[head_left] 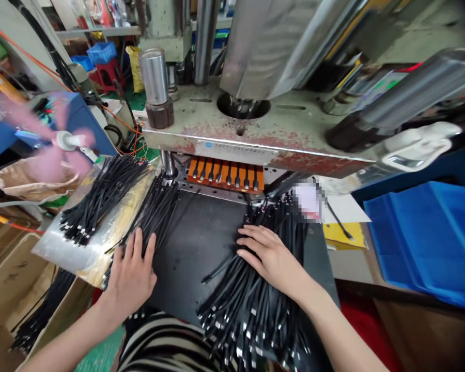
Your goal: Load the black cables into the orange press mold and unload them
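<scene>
My left hand [134, 274] lies palm down with its fingers apart, over a smaller bunch of black flat cables [160, 206] on the left of the black work plate [189, 243]. My right hand [271, 256] rests with outstretched fingers on top of a large pile of black cables [251, 305] with metal-tipped ends. Neither hand is closed around a cable. Beyond the hands, inside the press, an orange fixture [225, 174] carries a row of several black cable ends. My palms' undersides are hidden.
The heavy press [248, 139] stands directly ahead, with thick steel columns. At left, a metal sheet [58, 253] holds another cable bundle [101, 199], near a spinning pink fan [64, 139] and a cardboard box [3, 289]. Blue bins [422, 237] stand at right.
</scene>
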Demonstrator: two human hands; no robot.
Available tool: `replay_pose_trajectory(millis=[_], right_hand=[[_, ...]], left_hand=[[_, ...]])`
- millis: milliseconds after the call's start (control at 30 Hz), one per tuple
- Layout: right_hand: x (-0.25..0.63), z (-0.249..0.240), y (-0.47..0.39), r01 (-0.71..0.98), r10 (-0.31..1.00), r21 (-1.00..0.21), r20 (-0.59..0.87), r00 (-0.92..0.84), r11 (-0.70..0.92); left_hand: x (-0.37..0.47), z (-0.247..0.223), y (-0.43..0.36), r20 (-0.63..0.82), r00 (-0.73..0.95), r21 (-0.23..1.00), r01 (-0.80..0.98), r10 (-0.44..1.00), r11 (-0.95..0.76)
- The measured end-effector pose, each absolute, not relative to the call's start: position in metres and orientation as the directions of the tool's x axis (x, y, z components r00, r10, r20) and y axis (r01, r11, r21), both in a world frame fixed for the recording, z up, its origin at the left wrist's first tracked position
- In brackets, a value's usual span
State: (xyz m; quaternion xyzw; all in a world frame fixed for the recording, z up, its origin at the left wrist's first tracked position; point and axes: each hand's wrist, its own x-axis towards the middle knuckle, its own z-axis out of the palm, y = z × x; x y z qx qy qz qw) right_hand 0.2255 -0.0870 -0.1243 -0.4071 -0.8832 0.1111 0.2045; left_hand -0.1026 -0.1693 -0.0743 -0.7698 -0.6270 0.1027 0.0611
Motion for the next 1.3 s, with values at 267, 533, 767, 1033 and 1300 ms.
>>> replay_pose_trajectory(millis=[267, 533, 767, 1033, 1300], right_hand=[[0.224, -0.104, -0.091, 0.673, 0.742, -0.316, 0.344, -0.575, 0.668], [0.230, -0.091, -0.111, 0.722, 0.740, -0.216, 0.360, -0.567, 0.658], [0.244, -0.102, -0.127, 0.789, 0.848, -0.356, 0.385, -0.366, 0.502], [0.211, -0.075, -0.138, 0.445, 0.920, -0.895, 0.188, 0.344, 0.016], [0.145, -0.039, -0.130, 0.279, 0.950, -0.909, 0.286, -0.128, 0.311]], left_hand=[[-0.111, -0.051, -0.105, -0.026, 0.215, -0.202, 0.955, 0.976, -0.216], [-0.133, -0.059, -0.001, -0.208, 0.155, -0.070, 0.982, 0.966, -0.173], [-0.155, -0.077, -0.002, -0.179, 0.192, 0.480, 0.873, 0.965, -0.085], [-0.125, -0.010, -0.035, 0.034, 0.401, 0.873, 0.435, 0.916, -0.223], [-0.070, 0.032, -0.051, 0.187, 0.563, 0.814, 0.370, 0.805, -0.448]])
